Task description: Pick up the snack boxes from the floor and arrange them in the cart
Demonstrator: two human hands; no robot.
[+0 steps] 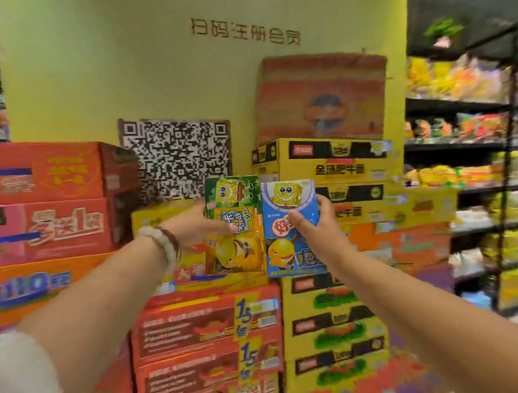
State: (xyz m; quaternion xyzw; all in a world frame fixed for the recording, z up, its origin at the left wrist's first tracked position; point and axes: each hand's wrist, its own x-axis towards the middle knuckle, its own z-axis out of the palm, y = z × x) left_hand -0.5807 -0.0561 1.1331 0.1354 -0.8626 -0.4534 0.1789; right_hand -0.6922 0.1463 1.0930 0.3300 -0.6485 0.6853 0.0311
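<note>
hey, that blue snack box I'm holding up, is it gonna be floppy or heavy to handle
Probably stiff: the blue snack box keeps flat faces and straight edges in the right hand. Likely light, since thumb and fingers alone hold it upright at arm's length. Its printed surface looks glossy, so it may be a bit slippery.

The QR code loses its lower edge behind the yellow carton and green box in front of it. The left hand covers that box's left side; the right hand hides part of the blue box (its red label especially). Right of the QR code, shelf goods blur past reading. No cart or floor shows.
</note>
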